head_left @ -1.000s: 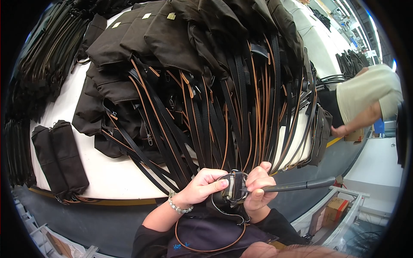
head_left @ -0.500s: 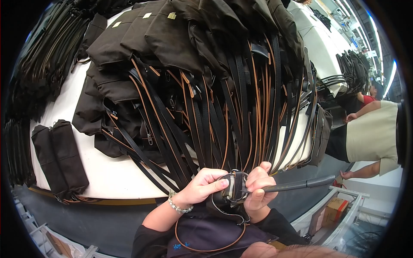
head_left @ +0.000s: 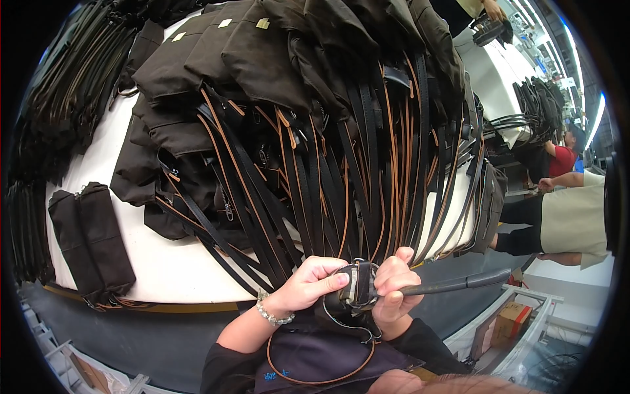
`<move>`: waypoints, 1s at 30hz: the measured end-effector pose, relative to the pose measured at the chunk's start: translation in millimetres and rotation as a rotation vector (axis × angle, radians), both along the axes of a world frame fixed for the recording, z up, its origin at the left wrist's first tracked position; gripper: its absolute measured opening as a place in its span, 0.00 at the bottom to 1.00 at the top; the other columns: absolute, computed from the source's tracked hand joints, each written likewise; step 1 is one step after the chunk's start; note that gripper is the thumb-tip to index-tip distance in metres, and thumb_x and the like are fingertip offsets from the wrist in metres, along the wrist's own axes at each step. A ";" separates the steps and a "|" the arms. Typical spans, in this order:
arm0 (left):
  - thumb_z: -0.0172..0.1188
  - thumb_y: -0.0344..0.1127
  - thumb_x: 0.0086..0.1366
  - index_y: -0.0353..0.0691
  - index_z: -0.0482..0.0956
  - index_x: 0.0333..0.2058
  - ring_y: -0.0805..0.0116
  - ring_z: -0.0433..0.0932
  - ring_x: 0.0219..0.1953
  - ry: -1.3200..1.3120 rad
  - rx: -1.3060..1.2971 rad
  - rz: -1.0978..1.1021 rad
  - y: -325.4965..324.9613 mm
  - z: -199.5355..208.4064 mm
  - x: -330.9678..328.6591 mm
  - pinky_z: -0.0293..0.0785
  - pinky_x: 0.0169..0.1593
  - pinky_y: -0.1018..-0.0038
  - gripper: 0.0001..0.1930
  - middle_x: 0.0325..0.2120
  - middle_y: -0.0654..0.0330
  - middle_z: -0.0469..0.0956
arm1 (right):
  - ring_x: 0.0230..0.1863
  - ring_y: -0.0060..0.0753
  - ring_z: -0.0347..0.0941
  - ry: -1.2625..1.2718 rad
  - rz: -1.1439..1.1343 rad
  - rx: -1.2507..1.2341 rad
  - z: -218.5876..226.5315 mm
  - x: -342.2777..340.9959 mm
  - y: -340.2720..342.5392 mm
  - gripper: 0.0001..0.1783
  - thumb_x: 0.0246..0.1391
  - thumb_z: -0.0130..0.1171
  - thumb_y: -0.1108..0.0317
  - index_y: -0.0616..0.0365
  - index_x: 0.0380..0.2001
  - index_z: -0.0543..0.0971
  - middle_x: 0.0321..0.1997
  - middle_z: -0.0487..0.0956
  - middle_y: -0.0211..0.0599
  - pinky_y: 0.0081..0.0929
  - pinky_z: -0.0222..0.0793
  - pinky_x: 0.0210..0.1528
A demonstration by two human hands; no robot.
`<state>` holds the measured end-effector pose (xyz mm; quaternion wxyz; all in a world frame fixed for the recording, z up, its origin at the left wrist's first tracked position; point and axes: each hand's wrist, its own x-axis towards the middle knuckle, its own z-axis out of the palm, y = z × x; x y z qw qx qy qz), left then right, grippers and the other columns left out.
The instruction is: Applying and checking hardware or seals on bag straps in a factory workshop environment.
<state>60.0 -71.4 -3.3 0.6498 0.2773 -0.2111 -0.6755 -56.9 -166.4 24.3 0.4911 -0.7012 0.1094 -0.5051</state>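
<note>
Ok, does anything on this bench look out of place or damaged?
Nothing stands out. The dark bags lie stacked in overlapping rows on the white table, straps fanned toward the person, whose left hand and right hand grip one strap end.

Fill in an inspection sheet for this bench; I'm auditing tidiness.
Surface: white worktable, mostly covered.
Job's things: folded black strap with metal buckle, pinched by left hand and right hand; its free end juts right.
Clutter: stacked dark fabric bags, tan-edged black straps, two flat black pouches.
Hands: both closed on strap.
Cables: nothing seen.
Surroundings: cardboard box; other people at right.
</note>
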 end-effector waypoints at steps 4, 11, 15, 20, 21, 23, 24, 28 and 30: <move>0.52 0.35 0.60 0.27 0.74 0.33 0.82 0.68 0.28 0.001 0.003 0.006 0.2 0.3 -0.4 0.65 0.33 0.84 0.14 0.26 0.63 0.75 | 0.13 0.19 0.62 0.019 -0.003 -0.016 -0.8 -0.9 -1.2 0.13 0.52 0.51 0.61 0.53 0.18 0.67 0.12 0.66 0.22 0.26 0.45 0.35; 0.52 0.36 0.60 0.27 0.74 0.31 0.82 0.67 0.27 -0.025 0.001 0.005 0.4 -1.7 -0.6 0.64 0.32 0.85 0.13 0.25 0.64 0.74 | 0.12 0.19 0.61 0.014 -0.007 -0.018 -1.8 -2.2 -1.0 0.13 0.53 0.50 0.61 0.52 0.17 0.67 0.11 0.65 0.21 0.26 0.44 0.34; 0.49 0.35 0.63 0.30 0.73 0.30 0.87 0.63 0.26 -0.060 -0.036 0.001 0.1 -0.9 -0.8 0.61 0.29 0.87 0.12 0.23 0.71 0.70 | 0.12 0.19 0.61 0.026 0.037 -0.022 -0.9 -4.1 -1.6 0.13 0.53 0.50 0.61 0.52 0.17 0.67 0.11 0.66 0.20 0.26 0.44 0.34; 0.49 0.35 0.63 0.30 0.74 0.31 0.87 0.62 0.25 -0.045 -0.038 0.012 -1.8 1.4 -1.6 0.60 0.28 0.87 0.12 0.23 0.71 0.70 | 0.13 0.19 0.62 0.004 -0.019 -0.012 -1.1 -2.1 0.0 0.13 0.53 0.50 0.62 0.52 0.17 0.67 0.11 0.66 0.21 0.26 0.44 0.35; 0.49 0.35 0.63 0.30 0.74 0.31 0.87 0.62 0.25 -0.045 -0.037 0.014 -1.1 0.0 -1.6 0.60 0.28 0.87 0.12 0.23 0.71 0.70 | 0.12 0.19 0.59 0.035 0.019 -0.023 0.9 -3.0 -0.1 0.16 0.54 0.49 0.58 0.53 0.17 0.66 0.11 0.65 0.23 0.26 0.45 0.39; 0.49 0.35 0.63 0.30 0.74 0.32 0.87 0.61 0.25 -0.053 -0.034 0.007 0.5 -3.4 -1.7 0.59 0.27 0.87 0.12 0.22 0.71 0.70 | 0.12 0.19 0.56 0.066 0.058 -0.034 1.8 -2.9 0.2 0.18 0.55 0.48 0.54 0.54 0.17 0.64 0.10 0.63 0.25 0.26 0.46 0.43; 0.49 0.35 0.63 0.30 0.74 0.32 0.87 0.61 0.25 -0.053 -0.034 0.006 0.2 -2.7 -2.1 0.59 0.27 0.87 0.12 0.22 0.71 0.70 | 0.12 0.19 0.56 0.070 0.043 -0.036 1.6 -2.6 0.4 0.18 0.55 0.48 0.54 0.54 0.17 0.64 0.10 0.63 0.25 0.26 0.46 0.43; 0.49 0.36 0.63 0.30 0.73 0.31 0.87 0.60 0.24 -0.054 -0.037 0.021 -0.5 -1.5 -2.7 0.58 0.26 0.87 0.12 0.21 0.72 0.69 | 0.13 0.20 0.61 0.027 0.019 -0.031 -1.4 -3.1 -1.2 0.13 0.52 0.51 0.62 0.53 0.18 0.67 0.11 0.67 0.22 0.26 0.44 0.35; 0.49 0.36 0.63 0.30 0.73 0.30 0.87 0.60 0.24 -0.058 -0.045 0.019 0.0 -3.6 -2.3 0.58 0.26 0.87 0.12 0.21 0.72 0.69 | 0.13 0.20 0.61 0.029 0.039 -0.036 -1.2 -4.6 -2.3 0.13 0.52 0.51 0.62 0.53 0.17 0.67 0.11 0.67 0.22 0.26 0.44 0.35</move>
